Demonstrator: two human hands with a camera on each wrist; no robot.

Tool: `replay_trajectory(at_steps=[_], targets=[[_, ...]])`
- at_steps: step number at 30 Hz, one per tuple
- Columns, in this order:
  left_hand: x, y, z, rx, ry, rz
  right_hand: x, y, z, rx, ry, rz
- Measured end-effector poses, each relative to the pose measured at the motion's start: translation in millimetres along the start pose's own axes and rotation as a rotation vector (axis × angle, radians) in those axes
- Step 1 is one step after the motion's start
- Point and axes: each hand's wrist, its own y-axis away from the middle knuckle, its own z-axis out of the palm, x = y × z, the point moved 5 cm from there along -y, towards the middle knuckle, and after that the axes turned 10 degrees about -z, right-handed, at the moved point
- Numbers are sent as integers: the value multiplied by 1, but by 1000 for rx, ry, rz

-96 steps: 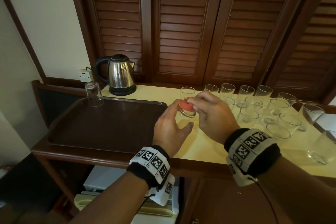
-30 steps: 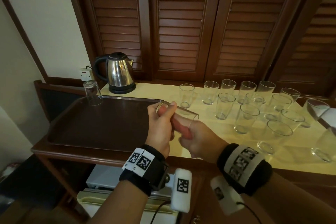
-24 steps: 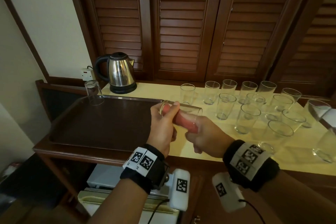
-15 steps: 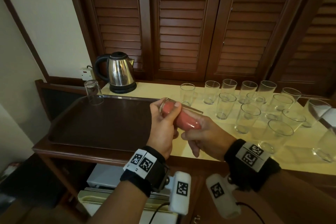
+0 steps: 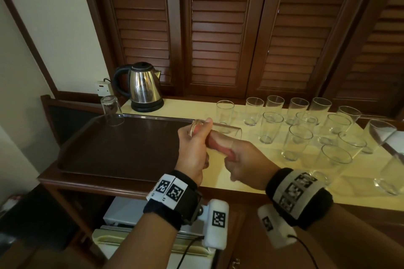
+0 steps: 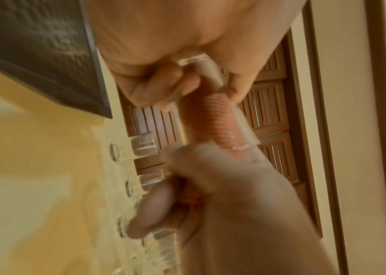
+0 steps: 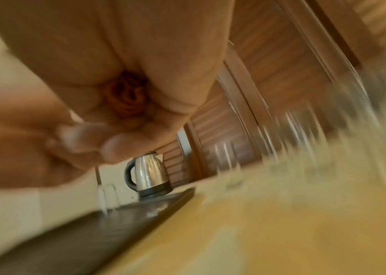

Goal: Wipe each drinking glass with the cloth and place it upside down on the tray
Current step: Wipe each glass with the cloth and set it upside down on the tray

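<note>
Counter (image 5: 258, 172): pale yellow top in a dark wood frame, running from the left end to the right edge of the head view, with louvred wooden doors (image 5: 218, 28) behind its back edge. Tray (image 5: 122, 148): dark brown, rectangular, filling the left end of the counter. Kettle (image 5: 144, 87): steel body with black handle and base, at the back edge just behind the tray's far right corner. Standing glasses (image 5: 297, 142): a cluster of clear tumblers, upright, across the right half of the counter from the back edge toward the front. Inverted glass (image 5: 111, 111): one clear tumbler, mouth down, at the tray's far left corner. Held glass (image 5: 223, 132): clear tumbler, lying nearly level in the air above the tray's right edge, base to the left, mouth to the right. Left hand (image 5: 193, 150): fingers and thumb curled round the base end of the held glass. Right hand (image 5: 247, 161): fingers bunched round the cloth at the mouth of the held glass. Cloth (image 5: 218, 144): pinkish-red, ribbed weave, stuffed inside the held glass along most of its length, its tail gathered in the right hand.
</note>
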Motion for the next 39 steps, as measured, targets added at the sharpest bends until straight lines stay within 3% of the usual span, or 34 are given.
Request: replay_trajectory(at_steps=[1,2,3,6,8,9,12,13,14,17,19,20,23,24,25,29,30,32,35,36,37,39], targets=[[0,-2,-2,13,-1,-25,-3,-1,4,-47,242,-64],[0,-3,-3,18,8,-34,-5,-1,9,-85,308,-77],[0,-2,-2,11,19,-24,-4,-2,12,-84,222,-57],[-1,4,3,-39,104,62,0,1,14,6,-501,123],[1,4,3,-73,81,97,-2,2,8,44,-710,187],[2,2,1,-69,32,82,-1,2,5,43,-608,178],[1,-5,-8,-22,-51,-26,-9,-5,5,-65,126,16],[1,-5,-10,-20,-35,-41,-13,-5,8,-86,246,-13],[2,-4,-10,-30,-4,-31,-12,-5,11,-86,211,-13],[2,1,-6,-59,89,73,-9,-4,16,-8,-410,109],[4,1,-6,-59,68,117,-8,-3,13,23,-603,154],[5,-1,-7,-52,42,109,-7,-2,11,24,-531,151],[4,-7,-13,-28,16,14,-9,-6,11,-51,114,43],[4,-7,-14,-26,23,4,-12,-8,14,-78,211,12],[4,-6,-15,-26,41,9,-15,-10,17,-94,148,28],[5,-1,-16,-37,157,121,-13,-6,20,-56,-633,202],[6,-1,-17,-51,149,146,-14,-6,19,-70,-686,218],[10,-3,-17,-53,73,133,-13,-9,17,-53,-510,191],[12,-4,-21,-22,-10,20,-23,-16,19,-67,206,-39],[11,-4,-23,-10,12,-2,-28,-17,23,-88,280,-59],[11,-3,-25,-2,38,-4,-27,-19,25,-79,218,-48],[10,0,-25,-7,96,38,-20,-20,29,-15,-160,50]])
